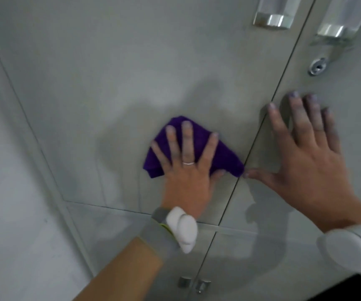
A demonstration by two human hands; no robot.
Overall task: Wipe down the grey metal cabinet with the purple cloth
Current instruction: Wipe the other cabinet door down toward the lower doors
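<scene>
Cabinet fills nearly the whole frame: grey metal, two upper doors meeting at a vertical seam that runs from top right down to bottom centre, a horizontal seam across the lower third marking a second pair of doors below. Left strip of the frame is a paler wall beside the cabinet's edge. Right hand at centre right, spread wide and flat against the right door, thumb reaching left to the seam, nothing in it; fingers show a purplish tint. White sleeve covers that wrist at the right edge. Left hand at frame centre, fingers splayed, palm pressing the cloth flat onto the left door, not gripping it, just pinning it under open fingers. Cloth is purple, bunched into a rough triangle, sticking out above and on both sides of the hand, its right corner just beside the door seam and close to the right thumb. Left forearm comes up from the bottom centre with a grey band and a white wrist device. Two recessed silver handles at the top right, one per door: left handle, right handle. Round keyhole lock below the right handle. Two small metal knobs at the bottom centre, either side of the lower seam. Thin ring on a left finger. Frame is motion-blurred, so finer surface detail can't be read.
</scene>
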